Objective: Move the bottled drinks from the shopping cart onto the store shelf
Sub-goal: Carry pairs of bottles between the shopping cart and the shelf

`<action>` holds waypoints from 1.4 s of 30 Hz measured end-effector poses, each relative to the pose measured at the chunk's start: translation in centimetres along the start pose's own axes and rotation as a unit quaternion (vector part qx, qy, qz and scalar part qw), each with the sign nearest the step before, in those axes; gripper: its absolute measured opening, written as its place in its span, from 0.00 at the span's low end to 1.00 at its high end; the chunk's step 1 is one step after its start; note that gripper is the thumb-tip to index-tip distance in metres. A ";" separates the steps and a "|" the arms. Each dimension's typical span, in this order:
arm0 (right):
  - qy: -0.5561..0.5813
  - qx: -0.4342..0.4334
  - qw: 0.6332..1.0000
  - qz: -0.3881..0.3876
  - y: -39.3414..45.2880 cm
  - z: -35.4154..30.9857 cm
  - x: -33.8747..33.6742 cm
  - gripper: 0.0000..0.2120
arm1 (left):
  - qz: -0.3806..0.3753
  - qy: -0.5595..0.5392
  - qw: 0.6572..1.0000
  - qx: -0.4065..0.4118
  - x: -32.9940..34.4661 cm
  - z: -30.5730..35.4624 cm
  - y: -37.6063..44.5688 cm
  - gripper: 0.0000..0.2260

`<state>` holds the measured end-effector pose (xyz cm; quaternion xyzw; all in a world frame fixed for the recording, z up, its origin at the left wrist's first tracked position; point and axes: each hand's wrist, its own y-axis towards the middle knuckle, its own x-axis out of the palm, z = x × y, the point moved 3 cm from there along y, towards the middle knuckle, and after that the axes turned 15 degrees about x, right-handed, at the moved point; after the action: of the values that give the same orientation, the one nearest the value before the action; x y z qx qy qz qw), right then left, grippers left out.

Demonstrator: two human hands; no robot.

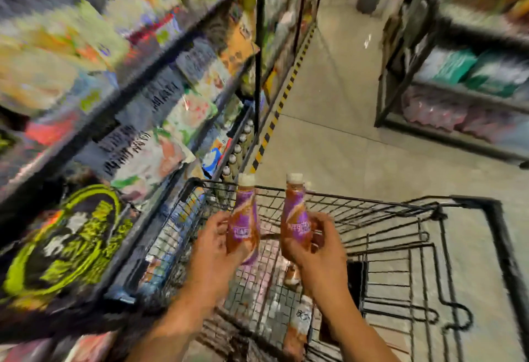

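At the lower centre of the frame, the left hand grips one bottle round its lower body, fingers curled about the purple label, and the right hand holds a second bottle the same way. Both bottles stand roughly upright — white caps toward the top of the frame, long axes tilted slightly toward each other — and they hang just above the shopping cart, side by side but apart.

The coming move looks to turn on one relation: the store shelf lies up and to the left of the hands, where a row of white-capped bottles already stands along its lowest level, just beyond the cart's far left corner. The left hand is the nearer of the two, so its bottle likely goes in first — a judgement only.

Lower in the frame, inside the cart, at least two more bottles lie on the wire floor, so the task seems well short of done. The upper shelves at the left are too blurred to read.
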<state>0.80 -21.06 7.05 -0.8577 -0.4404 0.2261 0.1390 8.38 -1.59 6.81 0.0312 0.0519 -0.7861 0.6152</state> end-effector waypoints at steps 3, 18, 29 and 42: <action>0.003 -0.069 0.998 -0.015 -4.6 -5.4 -0.2 0.26 | 0.047 -0.019 0.997 0.054 -2.9 6.6 -3.1 0.27; 0.062 -0.292 0.940 -0.167 -24.7 -24.0 3.9 0.28 | 0.288 0.020 0.917 0.276 -20.5 29.3 -19.6 0.27; 0.019 -0.327 0.857 -0.398 -41.5 -25.3 17.2 0.28 | 0.424 0.068 0.854 0.293 -33.4 33.6 -35.9 0.23; -0.055 -0.384 0.807 -0.444 -52.5 -28.6 29.4 0.16 | 0.505 0.123 0.829 0.206 -45.6 33.7 -43.1 0.20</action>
<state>-5.93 32.00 46.77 -0.5378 -0.8312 -0.0013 -0.1411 -21.96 48.57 47.25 0.2755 -0.0595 -0.3475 0.8943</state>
